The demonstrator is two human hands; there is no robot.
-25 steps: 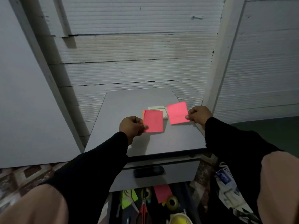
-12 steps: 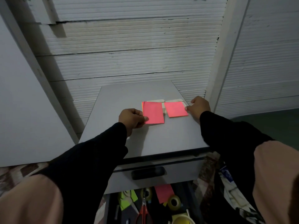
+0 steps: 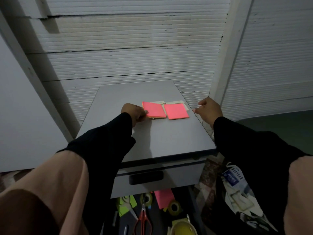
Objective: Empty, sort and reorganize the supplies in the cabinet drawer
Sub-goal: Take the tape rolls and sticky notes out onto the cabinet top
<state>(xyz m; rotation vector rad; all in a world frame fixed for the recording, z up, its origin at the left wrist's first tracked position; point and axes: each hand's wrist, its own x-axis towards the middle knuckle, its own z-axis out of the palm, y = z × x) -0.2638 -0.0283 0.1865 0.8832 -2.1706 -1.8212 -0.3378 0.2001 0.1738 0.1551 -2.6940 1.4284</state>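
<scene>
Right hand [image 3: 209, 110] has just let go of right pink pad [image 3: 177, 111], fingers loosely curled, empty. Left hand [image 3: 134, 111] is still pinching left pink pad [image 3: 154, 110]. Both are sitting near cabinet top's [image 3: 169, 138] right edge; sorting is progressing.

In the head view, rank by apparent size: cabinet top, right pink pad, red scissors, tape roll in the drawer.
1. Cabinet top
2. Right pink pad and red scissors: similar, and the scissors are nearer and cut off, so unranked
3. Tape roll
</scene>
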